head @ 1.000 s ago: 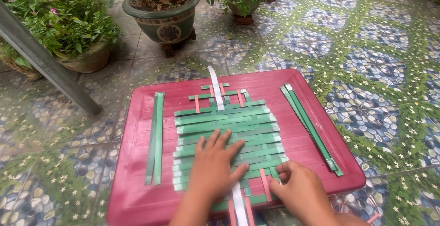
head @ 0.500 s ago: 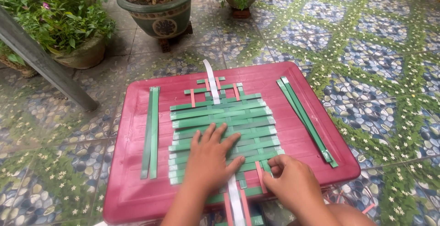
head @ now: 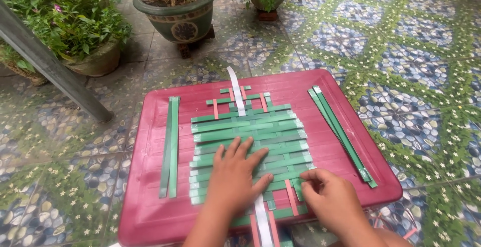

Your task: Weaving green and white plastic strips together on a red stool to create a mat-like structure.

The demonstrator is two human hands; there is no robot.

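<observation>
Right hand (head: 333, 202) shifted left | woven mat (head: 249, 147) long axis near-far

One red tray (head: 150, 217); one woven mat (head: 250, 132); two hands (head: 235, 177); three potted plants (head: 175, 6).

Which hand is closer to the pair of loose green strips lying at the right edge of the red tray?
Right. The right hand pinches the mat's lower right corner, a short gap from the loose green strips. The left hand lies flat on the woven mat, farther left.
</observation>
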